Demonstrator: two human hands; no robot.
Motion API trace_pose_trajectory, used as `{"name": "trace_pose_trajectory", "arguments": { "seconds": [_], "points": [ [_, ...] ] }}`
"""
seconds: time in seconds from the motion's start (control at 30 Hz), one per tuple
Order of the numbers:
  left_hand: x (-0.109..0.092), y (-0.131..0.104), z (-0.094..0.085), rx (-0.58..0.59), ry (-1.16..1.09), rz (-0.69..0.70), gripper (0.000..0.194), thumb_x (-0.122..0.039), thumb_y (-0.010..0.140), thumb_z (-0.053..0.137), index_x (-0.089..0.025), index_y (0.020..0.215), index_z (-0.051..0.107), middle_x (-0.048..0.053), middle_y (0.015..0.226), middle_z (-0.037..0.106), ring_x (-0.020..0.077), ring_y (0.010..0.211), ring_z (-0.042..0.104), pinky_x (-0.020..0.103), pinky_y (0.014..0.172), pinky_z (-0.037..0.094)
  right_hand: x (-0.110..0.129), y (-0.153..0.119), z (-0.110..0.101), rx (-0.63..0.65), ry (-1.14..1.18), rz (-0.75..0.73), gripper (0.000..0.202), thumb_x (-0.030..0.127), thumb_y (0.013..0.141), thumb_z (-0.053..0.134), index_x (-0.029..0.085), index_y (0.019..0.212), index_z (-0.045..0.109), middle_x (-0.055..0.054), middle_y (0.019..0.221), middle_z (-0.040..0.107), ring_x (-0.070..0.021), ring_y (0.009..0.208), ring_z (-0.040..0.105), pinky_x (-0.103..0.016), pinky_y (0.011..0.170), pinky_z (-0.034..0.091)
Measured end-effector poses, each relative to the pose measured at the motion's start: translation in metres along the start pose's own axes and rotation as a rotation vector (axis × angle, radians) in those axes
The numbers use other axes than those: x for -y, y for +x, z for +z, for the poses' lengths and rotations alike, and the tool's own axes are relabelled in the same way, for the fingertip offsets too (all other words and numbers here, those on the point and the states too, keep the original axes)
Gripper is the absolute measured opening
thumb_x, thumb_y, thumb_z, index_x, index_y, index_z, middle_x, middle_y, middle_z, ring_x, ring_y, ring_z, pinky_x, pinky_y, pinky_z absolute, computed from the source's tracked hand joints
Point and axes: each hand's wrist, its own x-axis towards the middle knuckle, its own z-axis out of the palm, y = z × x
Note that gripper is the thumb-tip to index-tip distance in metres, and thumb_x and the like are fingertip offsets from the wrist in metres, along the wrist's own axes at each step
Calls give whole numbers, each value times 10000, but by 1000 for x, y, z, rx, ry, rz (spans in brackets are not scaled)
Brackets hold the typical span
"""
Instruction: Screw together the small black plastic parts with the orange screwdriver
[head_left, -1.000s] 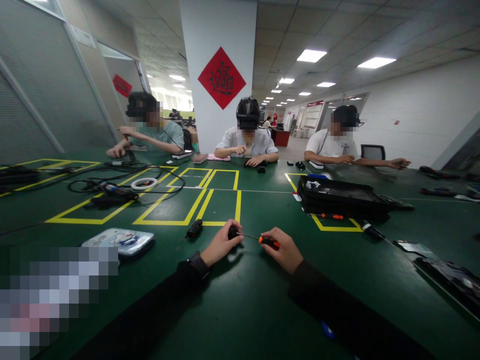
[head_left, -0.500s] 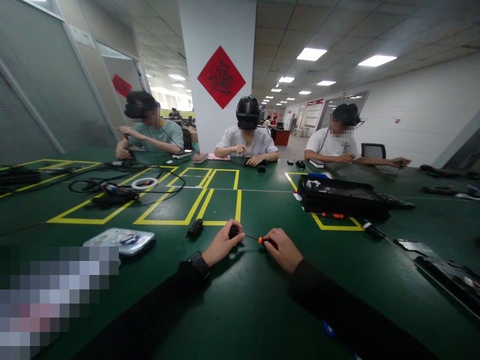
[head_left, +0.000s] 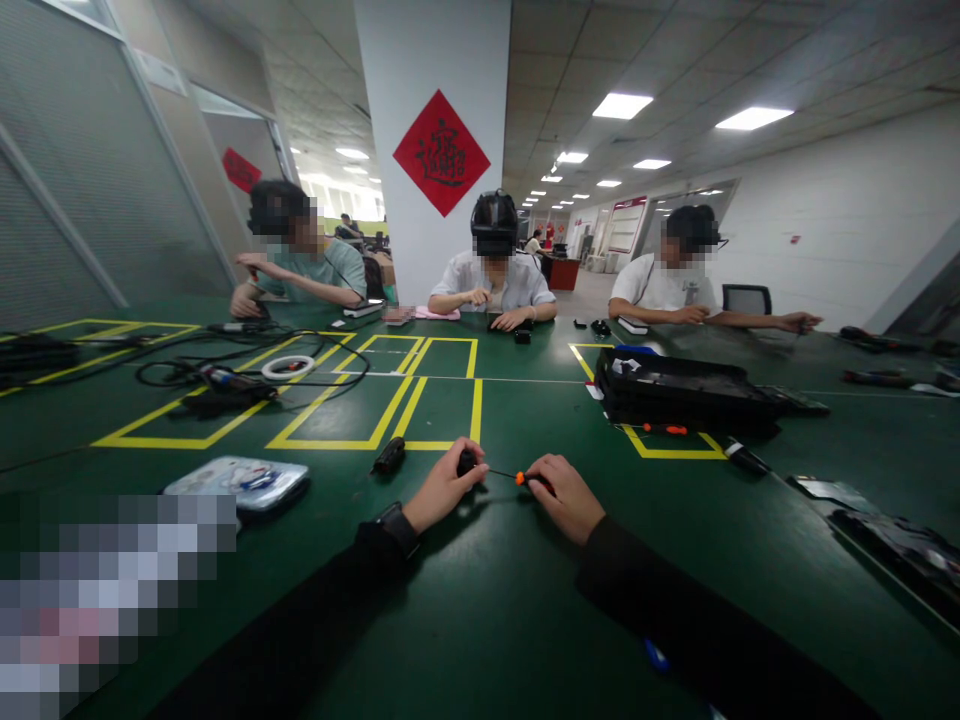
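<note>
Over the green table (head_left: 480, 620), my left hand (head_left: 444, 490) is closed around a small black part (head_left: 466, 462), whose exact kind I cannot make out. My right hand (head_left: 568, 500) grips a screwdriver (head_left: 520, 479) with an orange collar and a dark handle, mostly covered by the fingers. Its thin shaft points left and reaches the black part. Left of my left hand lies another small black piece (head_left: 389, 456). A dark watch (head_left: 398, 527) is on my left wrist.
A phone in a clear case (head_left: 240, 482) lies to the left, cables (head_left: 217, 380) beyond it. A black tray (head_left: 682, 385) stands at the right, with an orange-handled tool (head_left: 667, 430) before it. Opened electronics (head_left: 900, 555) lie far right. Several people sit across the table.
Both hands keep almost the same place and grip, with the screwdriver still against the black part. The view has shifted very slightly.
</note>
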Motion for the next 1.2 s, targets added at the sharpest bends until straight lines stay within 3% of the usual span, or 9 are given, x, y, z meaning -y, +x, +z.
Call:
{"name": "trace_pose_trajectory", "arguments": {
  "seconds": [0.1, 0.2, 0.33, 0.43, 0.57, 0.83, 1.0, 1.2],
  "points": [
    [0, 0, 0, 0, -5, -4, 185, -322, 798, 500, -195, 926, 454, -15, 806, 537, 111, 697, 538, 251, 692, 425, -2, 1, 0, 9, 12, -15, 141, 186, 850, 446, 175, 836, 586, -51, 874, 548, -173, 866, 479, -326, 797, 383],
    [2, 1, 0, 12, -35, -32, 201, -345, 806, 488, -195, 935, 453, -8, 790, 548, 118, 684, 549, 250, 660, 427, -4, 1, 1, -8, 47, -28, 89, 176, 812, 506, 178, 875, 569, -50, 894, 549, -178, 871, 480, -328, 793, 388],
    [2, 0, 0, -4, -7, -11, 197, -341, 799, 496, -191, 923, 465, -8, 795, 550, 121, 698, 546, 267, 703, 430, -3, -1, 1, -11, 73, -7, 165, 159, 753, 576, 179, 916, 551, -47, 902, 553, -179, 856, 492, -319, 770, 399],
    [1, 0, 0, -4, 17, 11, 186, -324, 794, 500, -193, 923, 468, -11, 821, 538, 118, 714, 531, 266, 722, 426, -2, -1, 1, -2, 64, 12, 167, 222, 802, 541, 180, 963, 555, -51, 913, 555, -177, 868, 496, -321, 781, 399],
    [2, 0, 0, -14, 28, 21, 179, -309, 788, 512, -196, 921, 471, -3, 834, 535, 128, 750, 523, 266, 738, 415, -2, 1, 0, 2, 61, -6, 203, 234, 887, 401, 174, 831, 586, -53, 862, 552, -167, 855, 493, -321, 792, 394],
    [1, 0, 1, -7, 46, 10, 172, -324, 799, 490, -195, 911, 474, -17, 798, 542, 120, 715, 529, 257, 723, 409, -1, -1, 3, -22, 141, 12, 145, 234, 872, 431, 174, 932, 549, -52, 903, 547, -161, 845, 497, -298, 751, 413],
    [1, 0, 0, -11, 29, 17, 175, -320, 792, 506, -196, 911, 478, -18, 794, 549, 119, 714, 531, 251, 712, 410, -3, 2, 0, -2, 74, -35, 206, 242, 887, 415, 179, 802, 591, -55, 883, 562, -175, 893, 485, -338, 826, 382],
    [3, 1, 0, 1, -28, -14, 213, -370, 810, 481, -193, 928, 469, -7, 781, 558, 124, 684, 549, 257, 669, 421, -4, -1, 2, 10, 141, 48, 152, 292, 801, 567, 179, 899, 541, -42, 891, 546, -161, 812, 507, -299, 729, 417]
  ]
}}
